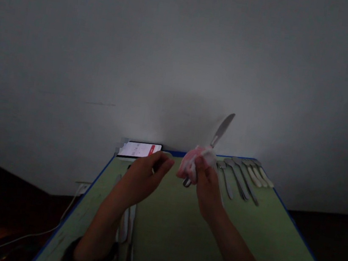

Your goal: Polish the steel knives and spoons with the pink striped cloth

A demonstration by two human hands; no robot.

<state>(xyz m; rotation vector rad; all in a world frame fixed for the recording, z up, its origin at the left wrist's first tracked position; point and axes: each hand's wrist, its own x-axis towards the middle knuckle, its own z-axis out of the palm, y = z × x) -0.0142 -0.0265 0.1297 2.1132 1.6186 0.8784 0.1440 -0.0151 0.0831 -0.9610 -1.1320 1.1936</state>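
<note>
My right hand (208,186) is closed round a pink and white cloth (190,163), which is wrapped about the handle of a table knife (224,128). The knife's blade points up and to the right out of the cloth, and its handle end shows below. My left hand (147,174) hovers to the left of the cloth, apart from it. Its fingers are loosely curved, with a gap to the thumb and nothing visible between them. Beneath the left forearm lie several pieces of cutlery (132,219), partly hidden.
Several spoons and forks (240,177) lie in a row at the table's far right. A phone or tablet with a lit screen (137,149) rests at the far left corner. The green table (173,233) meets a grey wall (183,63). A white cable (62,218) hangs at left.
</note>
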